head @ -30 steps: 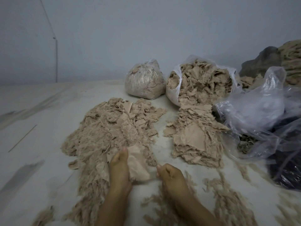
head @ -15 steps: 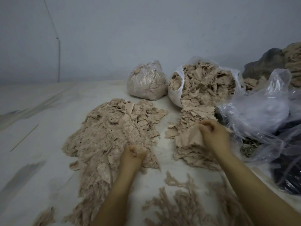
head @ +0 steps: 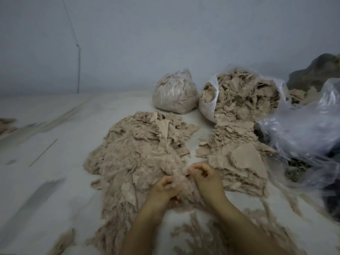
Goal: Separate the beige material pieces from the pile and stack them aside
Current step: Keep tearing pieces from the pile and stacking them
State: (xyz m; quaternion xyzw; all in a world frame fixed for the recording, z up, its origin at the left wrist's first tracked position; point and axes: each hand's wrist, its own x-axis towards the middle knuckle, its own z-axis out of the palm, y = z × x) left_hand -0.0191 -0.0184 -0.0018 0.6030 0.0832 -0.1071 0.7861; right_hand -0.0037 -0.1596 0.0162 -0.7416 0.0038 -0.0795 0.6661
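Both hands are in the near edge of the loose pile (head: 139, 155), close together. Left hand (head: 165, 190) has its fingers curled into the fluffy beige material, gripping a clump at the pile's near-right edge. Right hand (head: 206, 178) is just beside it, thumb and fingers curled and pinching the same tuft from the far side; exact contact points are blurred. The pile spreads wide across the white surface (head: 55, 181), ragged edges all round. The stacked beige pieces (head: 244, 162) sit just right of the hands, apart from the pile with a narrow bare strip between, top sheet lying flat. Behind the stack, an open plastic bag (head: 239, 96) spills more beige scraps onto it; a tied bag (head: 174, 94) stands left of that. Crumpled clear plastic (head: 303, 129) crowds the stack's right edge. Open room is to the left of the pile; stray fibre strands (head: 202, 234) lie near the forearms.
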